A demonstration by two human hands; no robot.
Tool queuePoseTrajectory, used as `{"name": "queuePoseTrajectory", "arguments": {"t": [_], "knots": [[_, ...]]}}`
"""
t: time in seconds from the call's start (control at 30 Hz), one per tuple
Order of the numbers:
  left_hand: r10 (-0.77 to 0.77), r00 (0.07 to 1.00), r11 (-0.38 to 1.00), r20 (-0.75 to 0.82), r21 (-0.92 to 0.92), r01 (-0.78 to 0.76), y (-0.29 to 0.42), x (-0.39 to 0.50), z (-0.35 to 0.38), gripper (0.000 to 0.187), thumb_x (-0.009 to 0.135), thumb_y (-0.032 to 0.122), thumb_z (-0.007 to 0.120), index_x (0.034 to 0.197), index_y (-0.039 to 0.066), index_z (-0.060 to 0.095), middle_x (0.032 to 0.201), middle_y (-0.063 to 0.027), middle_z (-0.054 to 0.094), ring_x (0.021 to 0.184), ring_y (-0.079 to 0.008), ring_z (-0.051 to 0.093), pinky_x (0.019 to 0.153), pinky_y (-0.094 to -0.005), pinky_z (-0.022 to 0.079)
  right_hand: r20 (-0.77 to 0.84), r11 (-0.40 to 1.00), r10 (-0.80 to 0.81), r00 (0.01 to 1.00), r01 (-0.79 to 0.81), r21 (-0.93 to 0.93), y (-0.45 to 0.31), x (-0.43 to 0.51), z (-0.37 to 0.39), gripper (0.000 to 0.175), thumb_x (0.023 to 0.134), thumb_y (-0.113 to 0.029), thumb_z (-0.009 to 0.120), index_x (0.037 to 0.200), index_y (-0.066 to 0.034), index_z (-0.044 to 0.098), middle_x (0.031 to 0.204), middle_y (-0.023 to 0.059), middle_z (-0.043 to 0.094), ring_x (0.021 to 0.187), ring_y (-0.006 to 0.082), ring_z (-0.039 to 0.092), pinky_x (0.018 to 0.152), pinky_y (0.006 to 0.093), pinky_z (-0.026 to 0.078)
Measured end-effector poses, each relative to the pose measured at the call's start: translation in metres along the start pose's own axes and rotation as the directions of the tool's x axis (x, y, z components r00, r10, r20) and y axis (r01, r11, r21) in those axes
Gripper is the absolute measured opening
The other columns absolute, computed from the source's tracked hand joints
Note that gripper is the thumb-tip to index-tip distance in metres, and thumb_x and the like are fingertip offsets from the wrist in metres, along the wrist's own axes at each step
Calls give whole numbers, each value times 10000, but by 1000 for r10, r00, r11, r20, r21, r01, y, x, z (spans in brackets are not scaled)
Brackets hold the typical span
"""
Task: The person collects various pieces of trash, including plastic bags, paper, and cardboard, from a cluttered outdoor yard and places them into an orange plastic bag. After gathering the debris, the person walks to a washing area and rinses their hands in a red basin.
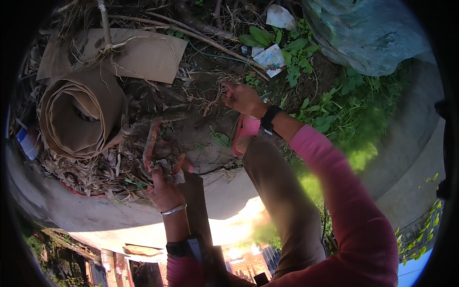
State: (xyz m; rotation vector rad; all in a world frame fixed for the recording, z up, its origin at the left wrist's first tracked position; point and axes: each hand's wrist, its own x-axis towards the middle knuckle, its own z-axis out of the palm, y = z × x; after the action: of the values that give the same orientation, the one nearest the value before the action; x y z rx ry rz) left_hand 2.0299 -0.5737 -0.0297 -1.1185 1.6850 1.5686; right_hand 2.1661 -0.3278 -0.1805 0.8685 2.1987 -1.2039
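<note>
My left hand (pixel 166 193), with a metal bangle at the wrist, grips a bundle of crumpled litter (pixel 166 168). A long, dirty reddish strip (pixel 151 143) sticks up from that bundle. My right hand (pixel 244 98) reaches over the soil beside a tangle of dry roots (pixel 208 95). Its fingers are partly curled, and I cannot tell whether they pinch any root. Below this hand is a foot in a pink slipper (pixel 247 125). Dry husks and leaves (pixel 96 172) lie left of my left hand.
A rolled brown sheet (pixel 80 114) stands at the left, before a flat brown board (pixel 143 53) with an uprooted stalk (pixel 104 25) over it. White scraps (pixel 270 57) lie among green weeds (pixel 294 53). A large translucent plastic sheet or bag (pixel 369 36) occupies the upper right. Concrete (pixel 226 193) borders the soil.
</note>
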Motion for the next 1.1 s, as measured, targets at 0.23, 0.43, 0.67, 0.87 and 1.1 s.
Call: {"name": "queuePoseTrajectory", "arguments": {"t": [0.23,0.43,0.67,0.87,1.1], "knots": [[-31,979,997,203,69,17,-15,-16,5,330,807,181,604,1089,14,559,1050,-76,601,925,-192,594,772,-330,494,-554,940,162,817,-298,-165,130,51,-99,587,646,-15,596,1212,23,444,1120,264,519,938,433,540,786,475,465],[-50,991,998,127,33,46,-15,-17,8,308,825,180,590,1090,28,551,1063,-75,593,929,-189,593,800,-369,506,-361,940,87,929,-197,-279,142,28,-107,246,704,-124,657,936,-58,608,844,195,607,789,385,581,658,456,462],[-8,980,1000,198,21,4,-4,-24,20,324,825,198,599,1100,33,549,1060,-64,592,962,-184,578,801,-353,505,-590,966,-9,807,-146,-215,98,74,-199,283,744,-131,627,1021,-89,589,826,191,614,763,376,585,633,451,461],[33,978,999,207,-29,-28,18,-27,22,363,827,203,598,1138,31,527,1076,-58,584,974,-192,571,820,-361,494,-501,924,19,865,-206,-322,95,122,-212,520,700,-31,541,1209,-136,513,910,203,622,884,382,579,763,464,463],[26,979,996,204,-88,-8,23,-31,26,346,800,164,614,1110,25,549,1059,-74,598,950,-192,587,832,-370,500,-528,865,-45,848,-232,-446,115,132,-224,308,680,-50,562,972,-76,655,908,204,629,876,363,589,773,437,464]]}}
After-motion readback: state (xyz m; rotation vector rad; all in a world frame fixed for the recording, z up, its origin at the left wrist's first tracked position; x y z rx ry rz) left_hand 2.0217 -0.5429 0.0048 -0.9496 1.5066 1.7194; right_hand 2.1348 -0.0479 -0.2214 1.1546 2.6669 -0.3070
